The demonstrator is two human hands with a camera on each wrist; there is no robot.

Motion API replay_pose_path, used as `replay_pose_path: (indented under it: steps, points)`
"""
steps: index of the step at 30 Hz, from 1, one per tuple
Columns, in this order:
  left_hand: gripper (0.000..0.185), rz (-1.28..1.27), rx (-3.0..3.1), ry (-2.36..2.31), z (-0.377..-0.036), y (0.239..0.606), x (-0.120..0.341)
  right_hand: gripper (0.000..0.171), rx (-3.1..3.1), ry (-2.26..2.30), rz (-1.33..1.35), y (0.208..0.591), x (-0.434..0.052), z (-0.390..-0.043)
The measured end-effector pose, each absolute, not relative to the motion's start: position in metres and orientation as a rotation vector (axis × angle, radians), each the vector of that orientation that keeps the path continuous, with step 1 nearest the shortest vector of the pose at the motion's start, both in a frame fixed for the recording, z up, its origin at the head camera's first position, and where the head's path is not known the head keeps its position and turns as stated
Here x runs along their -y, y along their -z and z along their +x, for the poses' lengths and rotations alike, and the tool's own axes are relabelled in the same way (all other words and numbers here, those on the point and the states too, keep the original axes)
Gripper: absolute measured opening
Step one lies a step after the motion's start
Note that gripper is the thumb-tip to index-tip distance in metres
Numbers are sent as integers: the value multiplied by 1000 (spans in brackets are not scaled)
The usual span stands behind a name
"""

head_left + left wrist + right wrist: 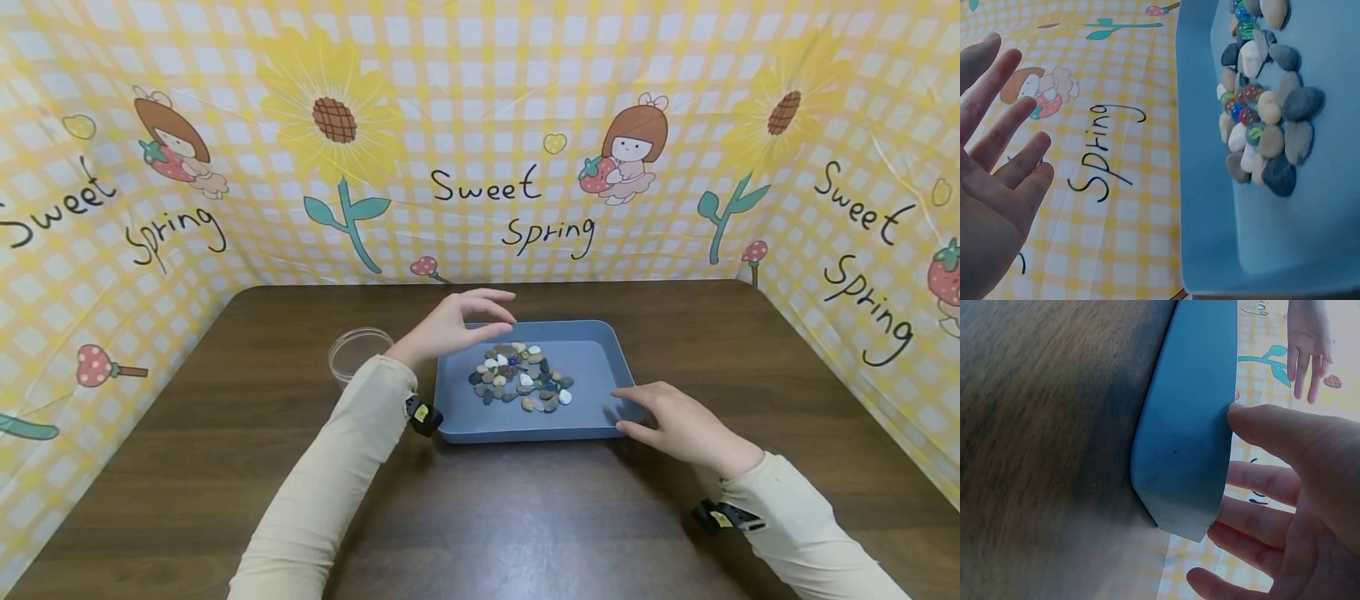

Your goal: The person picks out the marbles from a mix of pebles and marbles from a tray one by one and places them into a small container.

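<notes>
While the tray (592, 358) is touched by the loosely extended right hand (681, 423), above it the empty left hand (452, 327) is outspread.

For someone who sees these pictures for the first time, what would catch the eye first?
Probably the yellow checked cloth behind the table, with its big sunflowers. Next would come the blue tray on the table, holding colourful marbles among stones. The left hand is near its far-left corner, the right hand at its right end.
</notes>
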State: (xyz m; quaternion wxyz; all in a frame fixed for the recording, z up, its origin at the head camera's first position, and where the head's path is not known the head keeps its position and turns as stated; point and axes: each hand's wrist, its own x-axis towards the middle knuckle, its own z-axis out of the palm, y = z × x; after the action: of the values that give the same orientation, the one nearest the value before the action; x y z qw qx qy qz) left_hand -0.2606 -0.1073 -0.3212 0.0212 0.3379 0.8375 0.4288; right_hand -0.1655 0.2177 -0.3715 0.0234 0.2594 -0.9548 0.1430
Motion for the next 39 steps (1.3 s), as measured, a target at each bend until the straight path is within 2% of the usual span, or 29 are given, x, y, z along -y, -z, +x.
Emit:
replay_pose_path:
  steps: [10, 39]
  points:
    - [16, 1139, -2543, -1313, -271, 332, 88, 43, 2951, -443, 804, 372, -218, -166]
    - [26, 1067, -2348, -1163, -297, 359, 63, 44, 2956, -452, 811, 373, -220, -167]
